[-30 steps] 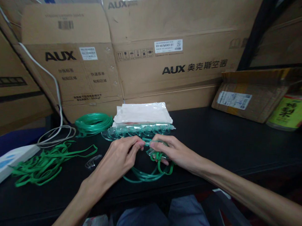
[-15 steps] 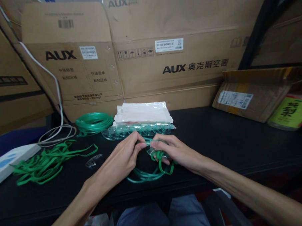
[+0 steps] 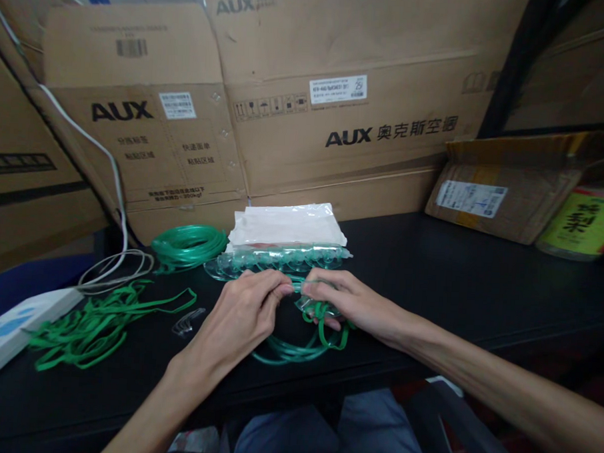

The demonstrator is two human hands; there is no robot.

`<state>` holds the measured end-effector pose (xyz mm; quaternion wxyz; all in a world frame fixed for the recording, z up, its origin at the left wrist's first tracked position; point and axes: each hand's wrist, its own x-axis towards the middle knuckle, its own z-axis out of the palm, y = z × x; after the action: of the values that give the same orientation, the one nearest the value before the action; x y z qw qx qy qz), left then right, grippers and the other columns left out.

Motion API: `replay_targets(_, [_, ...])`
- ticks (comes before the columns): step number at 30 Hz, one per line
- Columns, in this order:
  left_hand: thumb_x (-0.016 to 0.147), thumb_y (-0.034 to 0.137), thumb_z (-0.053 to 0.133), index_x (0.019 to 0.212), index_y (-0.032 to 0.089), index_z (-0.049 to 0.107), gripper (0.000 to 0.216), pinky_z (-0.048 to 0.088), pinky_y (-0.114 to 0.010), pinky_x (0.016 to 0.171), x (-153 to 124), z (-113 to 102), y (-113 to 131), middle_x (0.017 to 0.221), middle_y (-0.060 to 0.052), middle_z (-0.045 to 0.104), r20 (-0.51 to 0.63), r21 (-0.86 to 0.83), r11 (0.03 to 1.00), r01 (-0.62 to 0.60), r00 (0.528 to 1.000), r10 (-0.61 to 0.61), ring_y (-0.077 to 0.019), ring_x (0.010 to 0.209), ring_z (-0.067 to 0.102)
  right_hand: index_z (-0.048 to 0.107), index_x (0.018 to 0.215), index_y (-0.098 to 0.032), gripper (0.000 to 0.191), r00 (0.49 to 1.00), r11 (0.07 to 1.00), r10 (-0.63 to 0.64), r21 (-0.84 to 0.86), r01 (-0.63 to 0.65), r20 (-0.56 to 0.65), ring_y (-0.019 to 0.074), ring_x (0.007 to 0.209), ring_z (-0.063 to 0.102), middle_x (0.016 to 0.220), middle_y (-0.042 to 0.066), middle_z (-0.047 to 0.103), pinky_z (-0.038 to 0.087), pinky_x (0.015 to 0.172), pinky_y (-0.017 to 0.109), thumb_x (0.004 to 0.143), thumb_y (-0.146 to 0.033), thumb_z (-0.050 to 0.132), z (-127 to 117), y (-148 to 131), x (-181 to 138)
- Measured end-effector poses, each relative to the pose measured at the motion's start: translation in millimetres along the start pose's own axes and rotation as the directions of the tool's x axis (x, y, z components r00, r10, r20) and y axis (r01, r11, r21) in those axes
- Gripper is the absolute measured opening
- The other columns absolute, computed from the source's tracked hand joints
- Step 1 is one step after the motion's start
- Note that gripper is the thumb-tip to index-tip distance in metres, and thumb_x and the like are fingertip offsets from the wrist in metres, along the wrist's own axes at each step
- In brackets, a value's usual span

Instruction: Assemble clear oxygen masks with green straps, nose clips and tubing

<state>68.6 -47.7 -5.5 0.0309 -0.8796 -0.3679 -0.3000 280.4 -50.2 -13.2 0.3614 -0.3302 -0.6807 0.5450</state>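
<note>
At the middle of the black table, my left hand (image 3: 248, 307) pinches the end of a green plastic tube (image 3: 297, 285) between thumb and fingertips. Close beside it, my right hand (image 3: 351, 299) is closed around a clear oxygen mask (image 3: 306, 308), its thumb pressed near where the tube meets it. Fingers hide most of the mask and the exact joint. A green elastic strap (image 3: 338, 341) dangles from the mask below my right hand. Loops of green tubing (image 3: 294, 353) lie on the table beneath both hands. Just behind them is a row of clear green-tinted masks (image 3: 290, 258).
White packets (image 3: 286, 226) lie behind the masks. To the left are coiled green tubing (image 3: 188, 247), a heap of green straps (image 3: 90, 327), small clear pieces (image 3: 188, 322) and a power strip (image 3: 24, 328). Large cartons (image 3: 335, 154) back the table; a jar (image 3: 580, 222) stands right.
My left hand's knuckles have turned slightly left and down, its fingertips staying on the tube. My right hand and the mask look nearly unmoved.
</note>
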Motion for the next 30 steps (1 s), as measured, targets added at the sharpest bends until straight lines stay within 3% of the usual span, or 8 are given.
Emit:
replay_targets(9, [0.098,0.014,0.046,0.088,0.02,0.066,0.023,0.041,-0.03,0.076,2,0,6,0.083,0.001,0.071,0.051,-0.019,0.996,0.092,0.995,-0.091,-0.0175,0.075,0.064,0.056,0.083,-0.018,0.029,1.0,0.999,-0.007,-0.042,0.007,0.013,0.0077,0.052,0.044,0.069,-0.005,0.052,0.033,0.051,0.021,0.098,-0.043,0.053,-1,3,1])
replay_targets(13, [0.102,0.022,0.044,0.09,0.02,0.064,0.024,0.042,-0.03,0.076,4,-1,8,0.084,0.0,0.071,0.05,-0.056,0.987,0.151,0.988,-0.149,-0.0181,0.079,0.065,0.055,0.082,-0.018,0.035,0.999,0.999,0.042,-0.003,-0.042,-0.005,0.008,0.05,0.048,0.069,-0.003,0.059,0.036,0.05,0.021,0.095,-0.05,0.058,0,0,3])
replay_targets(18, [0.103,0.029,0.045,0.089,0.021,0.064,0.025,0.041,-0.034,0.083,2,-4,4,0.089,-0.001,0.069,-0.011,0.0,0.985,0.171,0.985,-0.171,-0.0205,0.087,0.064,0.061,0.1,-0.019,0.044,1.0,0.998,0.024,0.057,-0.025,0.014,0.0104,0.055,0.053,0.075,-0.001,0.063,0.041,0.051,0.022,0.089,-0.062,0.062,-3,-10,4])
replay_targets(22, [0.104,0.034,0.045,0.091,0.022,0.065,0.027,0.042,-0.039,0.089,-6,-5,-1,0.095,-0.002,0.068,-0.026,0.065,0.981,0.183,0.983,-0.182,-0.0227,0.093,0.063,0.065,0.101,-0.018,0.042,0.993,0.991,-0.055,-0.124,0.042,-0.109,0.0139,0.066,0.059,0.073,-0.002,0.06,0.047,0.059,0.025,0.09,-0.058,0.063,-16,-19,-3])
replay_targets(26, [0.104,0.036,0.043,0.091,0.022,0.066,0.03,0.044,-0.042,0.093,-13,-5,-2,0.098,-0.004,0.067,0.032,0.136,0.969,0.207,0.976,-0.213,-0.0256,0.1,0.062,0.069,0.1,-0.018,0.032,0.966,0.927,-0.171,-0.363,0.091,-0.194,0.019,0.083,0.067,0.089,0.004,0.071,0.052,0.076,0.03,0.094,-0.049,0.061,-28,-20,-18])
replay_targets(30, [0.103,0.042,0.045,0.097,0.023,0.068,0.03,0.047,-0.041,0.092,-15,-5,0,0.106,-0.004,0.064,0.109,0.149,0.96,0.238,0.961,-0.255,-0.0253,0.102,0.063,0.073,0.106,-0.02,0.036,0.929,0.806,-0.205,-0.592,-0.017,-0.307,0.0261,0.101,0.07,0.108,0.008,0.076,0.053,0.09,0.039,0.095,-0.051,0.059,-31,-13,-32])
